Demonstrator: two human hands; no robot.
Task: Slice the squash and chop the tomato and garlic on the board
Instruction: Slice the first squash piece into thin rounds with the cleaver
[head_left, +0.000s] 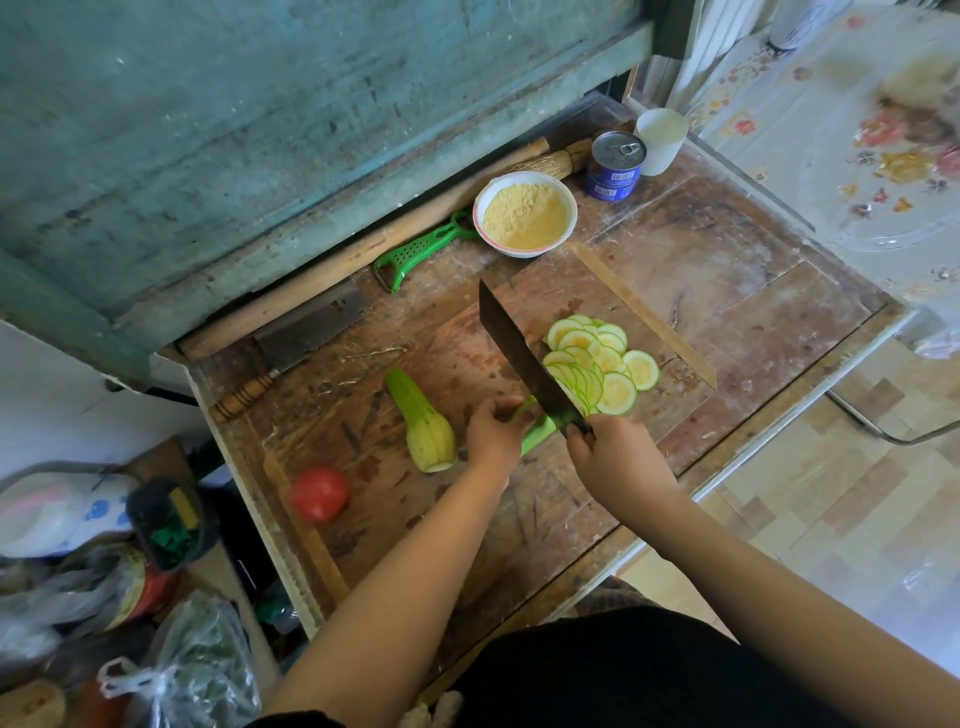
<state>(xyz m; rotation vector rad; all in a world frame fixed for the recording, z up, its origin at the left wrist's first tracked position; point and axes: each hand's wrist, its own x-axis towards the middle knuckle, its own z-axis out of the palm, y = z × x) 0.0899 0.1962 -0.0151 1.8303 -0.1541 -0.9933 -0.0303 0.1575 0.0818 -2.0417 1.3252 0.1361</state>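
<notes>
Gripping a dark cleaver (524, 358) by its handle, my right hand (615, 454) holds the blade angled across a worn wooden board (415, 332), with its edge down on the green squash piece (537, 434) I am cutting. My left hand (491, 434) curls over the uncut end of that piece, fingers bent round it to steady it, just left of the blade. On the far side of the blade lies a fanned pile of pale round squash slices (602, 364), overlapping one another on the board. A second, whole-looking length of squash (423, 421) lies to the left of my left hand, cut end toward me. Nearer the board's left edge sits a red tomato (318, 493), well apart from the knife. I cannot make out any garlic. Beyond the board, a white bowl of yellow meal (524, 213) stands beside a green peeler (421, 247), a blue tin can (615, 163) and a white cup (660, 137). A second cleaver with a wooden handle (301, 340) lies near a long rolling pin (358, 249).
</notes>
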